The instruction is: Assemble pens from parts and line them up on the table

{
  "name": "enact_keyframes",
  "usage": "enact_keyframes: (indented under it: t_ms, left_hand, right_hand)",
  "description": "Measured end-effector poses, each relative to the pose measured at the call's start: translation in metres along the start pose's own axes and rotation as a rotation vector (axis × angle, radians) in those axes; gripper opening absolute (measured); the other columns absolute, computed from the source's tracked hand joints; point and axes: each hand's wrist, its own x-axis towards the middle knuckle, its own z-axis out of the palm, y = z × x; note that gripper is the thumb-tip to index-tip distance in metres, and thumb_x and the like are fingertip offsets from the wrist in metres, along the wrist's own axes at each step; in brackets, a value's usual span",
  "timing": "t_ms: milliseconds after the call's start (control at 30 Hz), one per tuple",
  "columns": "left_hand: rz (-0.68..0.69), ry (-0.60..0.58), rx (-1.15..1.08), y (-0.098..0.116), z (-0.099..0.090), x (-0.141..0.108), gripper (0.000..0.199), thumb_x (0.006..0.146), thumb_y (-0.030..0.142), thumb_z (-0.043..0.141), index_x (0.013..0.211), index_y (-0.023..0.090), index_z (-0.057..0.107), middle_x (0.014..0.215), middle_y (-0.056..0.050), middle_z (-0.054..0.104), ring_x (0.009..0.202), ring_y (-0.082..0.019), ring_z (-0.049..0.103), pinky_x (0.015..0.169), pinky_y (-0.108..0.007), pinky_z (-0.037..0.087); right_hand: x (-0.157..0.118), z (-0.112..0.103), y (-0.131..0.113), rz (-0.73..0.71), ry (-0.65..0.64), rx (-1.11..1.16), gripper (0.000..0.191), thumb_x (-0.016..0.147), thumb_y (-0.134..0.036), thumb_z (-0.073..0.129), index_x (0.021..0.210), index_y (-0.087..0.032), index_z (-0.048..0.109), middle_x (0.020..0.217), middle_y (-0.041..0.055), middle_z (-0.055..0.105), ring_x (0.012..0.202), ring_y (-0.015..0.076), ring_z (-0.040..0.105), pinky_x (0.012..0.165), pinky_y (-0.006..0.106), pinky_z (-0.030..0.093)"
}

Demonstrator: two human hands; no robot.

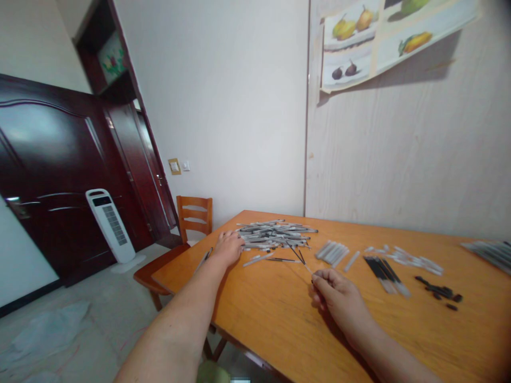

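A large pile of thin grey and clear pens (275, 234) lies at the table's far left. My left hand (229, 247) rests at the pile's left edge, its fingers stretched out over the tabletop. Right of centre, my right hand (333, 290) pinches the clear end of a thin refill (308, 267), whose dark part points toward the pile. Between the hands lie a clear tube (257, 259) and a dark thin refill (282, 260). Clear barrels (332, 253) sit in a row beyond my right hand, with one more tube (352, 261) beside them.
On the wooden table (255, 298), dark refills (385, 274), white caps (407, 259) and small black parts (441, 291) lie to the right. More pens (491, 252) are at the far right edge. A chair (195, 215) stands behind the left corner.
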Motion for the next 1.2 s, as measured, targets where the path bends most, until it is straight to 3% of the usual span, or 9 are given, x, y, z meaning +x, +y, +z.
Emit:
enact_keyframes:
  t_ms: [233, 667, 967, 1200]
  left_hand:
    - [0.033, 0.007, 0.004, -0.0017, 0.0025, 0.0035, 0.020, 0.084, 0.028, 0.052, 0.090, 0.029, 0.072, 0.118, -0.007, 0.062, 0.127, -0.028, 0.040, 0.111, -0.047, 0.021]
    - [0.041, 0.003, 0.000, -0.0033, 0.0071, 0.0061, 0.021, 0.083, 0.030, 0.055, 0.095, 0.031, 0.072, 0.131, -0.003, 0.059, 0.136, -0.028, 0.033, 0.116, -0.050, 0.012]
    - [0.047, -0.002, -0.039, -0.0006, 0.0084, 0.0071, 0.023, 0.080, 0.021, 0.053, 0.092, 0.031, 0.071, 0.128, -0.003, 0.060, 0.133, -0.026, 0.036, 0.115, -0.048, 0.016]
    - [0.032, -0.007, -0.050, 0.0006, 0.0081, 0.0073, 0.020, 0.081, 0.025, 0.054, 0.090, 0.030, 0.071, 0.129, -0.003, 0.059, 0.135, -0.026, 0.034, 0.115, -0.049, 0.016]
  right_hand:
    - [0.0005, -0.0001, 0.0002, -0.008, -0.008, 0.012, 0.029, 0.082, -0.048, 0.058, 0.077, -0.021, 0.052, 0.053, -0.0029, 0.054, 0.042, 0.0099, 0.044, 0.042, 0.023, 0.031]
    - [0.0006, -0.0006, 0.0019, -0.003, -0.005, 0.020, 0.028, 0.082, -0.048, 0.059, 0.079, -0.021, 0.052, 0.053, -0.0029, 0.054, 0.042, 0.0103, 0.045, 0.042, 0.023, 0.031]
    - [0.0001, 0.0006, -0.0014, -0.005, -0.010, 0.049, 0.029, 0.081, -0.049, 0.060, 0.077, -0.022, 0.050, 0.054, -0.0032, 0.054, 0.043, 0.0102, 0.045, 0.042, 0.022, 0.031]
    - [-0.0009, 0.0010, -0.0032, 0.007, -0.003, 0.042, 0.031, 0.080, -0.050, 0.060, 0.078, -0.021, 0.050, 0.054, -0.0034, 0.053, 0.043, 0.0108, 0.045, 0.042, 0.023, 0.032]
